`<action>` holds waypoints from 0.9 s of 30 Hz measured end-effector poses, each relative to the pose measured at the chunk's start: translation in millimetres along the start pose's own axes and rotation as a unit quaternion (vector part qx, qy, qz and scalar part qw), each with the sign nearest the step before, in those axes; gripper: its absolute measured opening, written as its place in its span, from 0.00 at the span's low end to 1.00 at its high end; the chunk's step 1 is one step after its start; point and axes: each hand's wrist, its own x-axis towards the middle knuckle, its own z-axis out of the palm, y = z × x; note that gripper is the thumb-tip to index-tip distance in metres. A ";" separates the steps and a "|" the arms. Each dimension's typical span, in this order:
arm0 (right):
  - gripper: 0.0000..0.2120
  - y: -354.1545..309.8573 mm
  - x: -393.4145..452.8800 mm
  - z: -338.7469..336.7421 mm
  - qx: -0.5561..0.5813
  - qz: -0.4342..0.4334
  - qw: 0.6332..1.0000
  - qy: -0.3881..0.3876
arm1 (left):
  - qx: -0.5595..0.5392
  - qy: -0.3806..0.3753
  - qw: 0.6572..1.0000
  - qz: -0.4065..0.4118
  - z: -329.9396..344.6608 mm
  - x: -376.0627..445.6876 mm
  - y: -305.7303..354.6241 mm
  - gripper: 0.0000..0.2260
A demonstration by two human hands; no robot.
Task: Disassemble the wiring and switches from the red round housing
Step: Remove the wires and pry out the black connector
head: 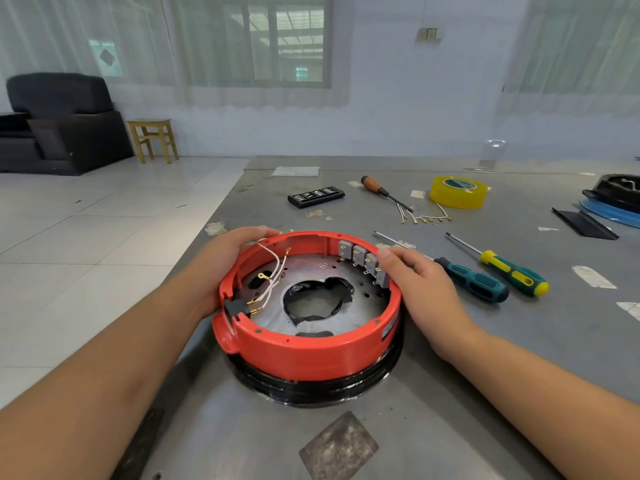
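The red round housing [304, 351] stands on a black ring on the grey metal table. Inside it lies a silver plate with a ragged central hole. White wires [273, 271] with brass terminals run along the left inner wall to a black connector [235, 311]. A row of several grey switches [363, 259] lines the right inner wall. My left hand [225, 251] grips the housing's far left rim. My right hand [415, 282] rests on the right rim, its fingertips touching the grey switches.
To the right lie two screwdrivers, teal-handled [471, 280] and green-yellow [516, 273]. Farther back are a wooden-handled screwdriver [375, 187], loose wires with terminals [426, 216], a yellow tape roll [459, 192] and a black bit case [316, 196]. The table edge runs at left.
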 end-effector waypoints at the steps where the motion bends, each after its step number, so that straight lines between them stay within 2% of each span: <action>1: 0.18 -0.3 3.9 0.1 -0.004 0.000 1.000 0.012 | -0.013 0.011 1.000 0.005 3.1 -0.4 -0.6 0.14; 3: 0.26 -2.1 12.7 -0.4 -0.020 0.020 0.999 0.040 | -0.040 0.032 0.999 0.016 11.2 -2.6 -2.4 0.14; 4: 0.27 -2.0 18.0 -1.6 -0.023 0.037 0.998 0.055 | -0.049 0.043 0.998 0.024 15.6 -3.9 -4.0 0.14; 8: 0.24 -3.7 31.0 -5.8 -0.049 0.080 0.991 0.097 | -0.054 0.082 0.992 0.077 25.4 -7.5 -13.6 0.12; 12: 0.27 -4.3 22.1 -10.3 -0.028 0.091 0.993 0.067 | -0.050 0.107 0.985 0.129 26.5 -7.9 -19.4 0.09; 14: 0.23 -4.8 11.1 -13.3 -0.032 0.080 0.996 0.037 | -0.036 0.128 0.981 0.142 26.9 -7.0 -21.3 0.08; 15: 0.20 -5.5 6.1 -13.5 -0.035 0.070 0.997 0.021 | -0.031 0.139 0.979 0.143 27.5 -6.7 -21.8 0.12; 18: 0.09 -9.1 0.5 -10.8 -0.041 0.049 0.998 -0.024 | -0.040 0.146 0.980 0.127 31.0 -9.1 -21.6 0.31; 20: 0.10 -11.3 4.0 -7.5 -0.027 0.058 0.997 -0.037 | -0.048 0.152 0.978 0.133 33.0 -11.2 -22.2 0.35; 22: 0.22 -8.6 9.9 -7.3 -0.005 0.058 0.998 -0.035 | -0.059 0.163 0.973 0.151 35.7 -12.5 -23.1 0.32; 23: 0.25 -6.5 12.4 -8.3 0.009 0.054 0.998 -0.035 | -0.064 0.169 0.970 0.163 37.3 -11.9 -24.4 0.27; 25: 0.28 -6.5 14.2 -9.6 0.051 0.050 0.996 -0.045 | -0.083 0.174 0.965 0.179 41.1 -10.6 -27.3 0.15; 27: 0.28 -8.4 15.8 -8.8 0.119 0.042 0.990 -0.057 | -0.099 0.170 0.963 0.186 43.8 -9.5 -31.1 0.11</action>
